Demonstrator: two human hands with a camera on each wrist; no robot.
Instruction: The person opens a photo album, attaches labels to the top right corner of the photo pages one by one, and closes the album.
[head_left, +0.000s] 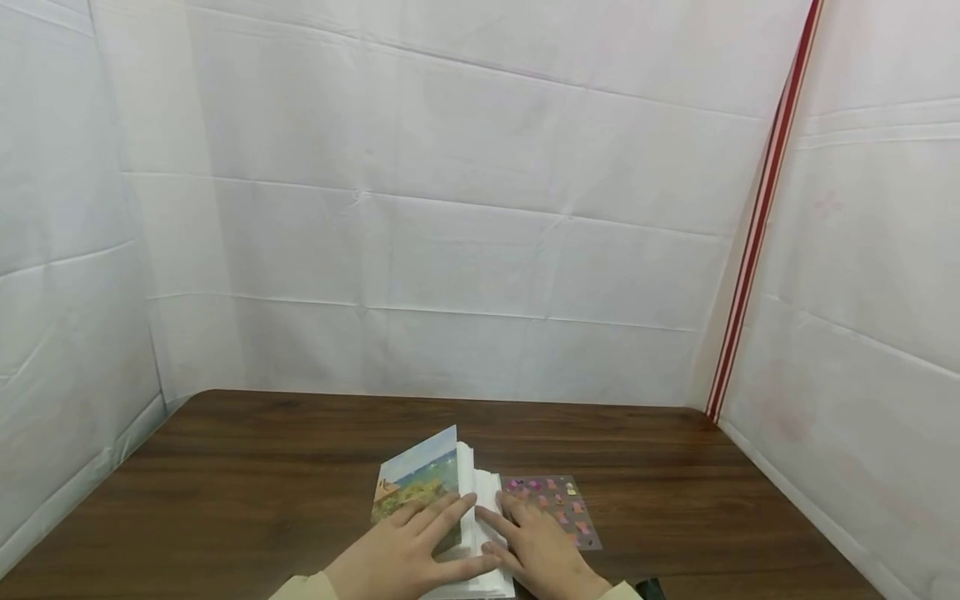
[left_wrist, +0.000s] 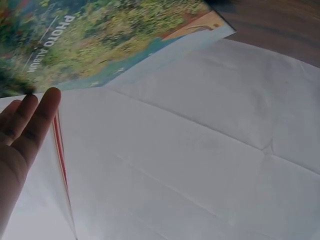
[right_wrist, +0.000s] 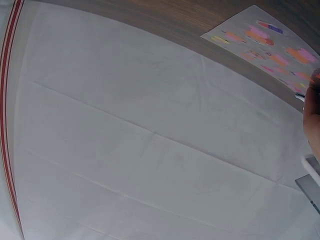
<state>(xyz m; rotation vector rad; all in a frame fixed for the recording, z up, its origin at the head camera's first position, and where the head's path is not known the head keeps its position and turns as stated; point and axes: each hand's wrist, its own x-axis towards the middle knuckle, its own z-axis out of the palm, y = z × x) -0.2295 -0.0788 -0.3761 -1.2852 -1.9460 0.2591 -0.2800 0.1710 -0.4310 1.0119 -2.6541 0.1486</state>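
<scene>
A photo album (head_left: 420,475) with a painted landscape on its cover stands partly open at the front of the table, its cover raised at a slant. In the left wrist view the words "PHOTO ALBUM" show on the cover (left_wrist: 125,45). My left hand (head_left: 408,546) lies over the cover with straight fingers, its thumb reaching across the white pages (head_left: 487,492). On those pages my right hand (head_left: 543,546) rests its spread fingertips. Close by the right hand lies a clear sticker sheet (head_left: 566,508) with pink and orange figures, partly covered by that hand.
The brown wooden table (head_left: 262,467) extends behind and to both sides of the album. White cloth walls (head_left: 450,233) surround it, with a red-striped band (head_left: 761,225) at the right corner. A small black object (head_left: 649,588) is beside the right sleeve.
</scene>
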